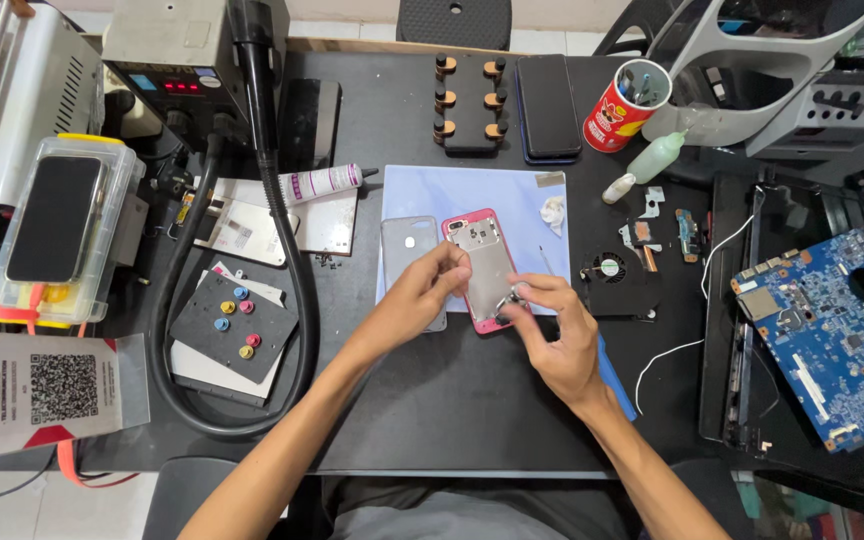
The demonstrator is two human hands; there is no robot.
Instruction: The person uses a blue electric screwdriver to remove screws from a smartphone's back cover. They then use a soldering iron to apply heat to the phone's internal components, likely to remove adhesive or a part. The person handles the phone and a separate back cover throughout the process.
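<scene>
A pink-framed phone housing [484, 262] lies open-side up on a pale blue mat [472, 195]. My left hand [420, 296] rests its fingertips on the housing's left edge. My right hand [558, 335] pinches a small metallic part at the housing's lower right corner. A grey phone back panel [407, 250] lies just left of the housing, partly under my left hand. A thin tool [546, 260] lies on the mat to the right.
A hot-air station [184, 60] with a black hose [292, 300] stands at the left. A dark phone [547, 105], a red can of tools [624, 100], a small fan [612, 270], a blue circuit board [832, 330] and a magnet pad [234, 325] surround the mat.
</scene>
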